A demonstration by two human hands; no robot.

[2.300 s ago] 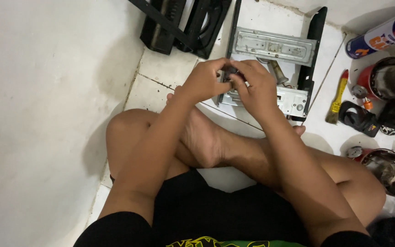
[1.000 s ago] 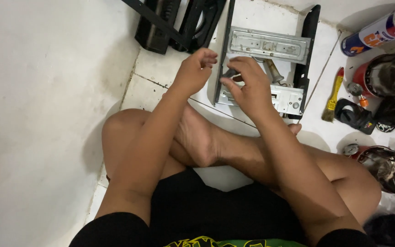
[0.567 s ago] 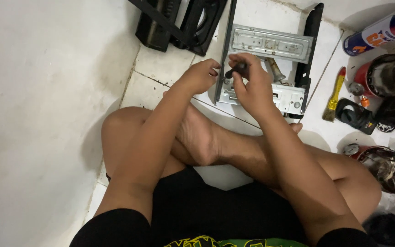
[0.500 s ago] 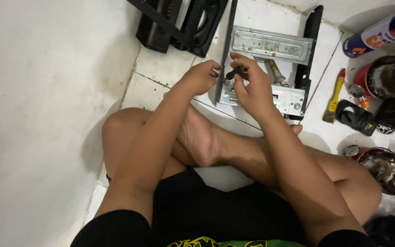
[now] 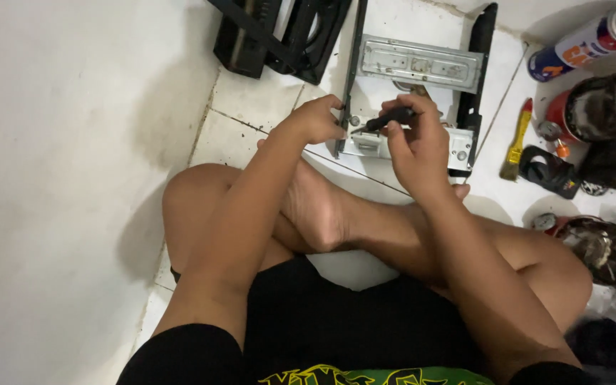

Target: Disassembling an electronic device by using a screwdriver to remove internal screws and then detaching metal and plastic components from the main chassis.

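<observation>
Left hand (image 5: 316, 120) moved to metal chassis (image 5: 422, 68) edge and gripping it, right hand (image 5: 415, 139) pinching screwdriver (image 5: 388, 120), yellow brush (image 5: 516, 142) nearby

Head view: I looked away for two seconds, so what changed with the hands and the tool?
The hands parted: left hand went to the metal chassis edge, right hand turned the screwdriver toward it. Chassis, spray can and brush lie as before.

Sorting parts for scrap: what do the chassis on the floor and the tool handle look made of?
Chassis: looks like bare sheet metal, dull grey with stamped ribs and holes; black side rails, metal or plastic unclear. Tool handle in the right hand: black, matte, probably plastic or rubber.
</observation>
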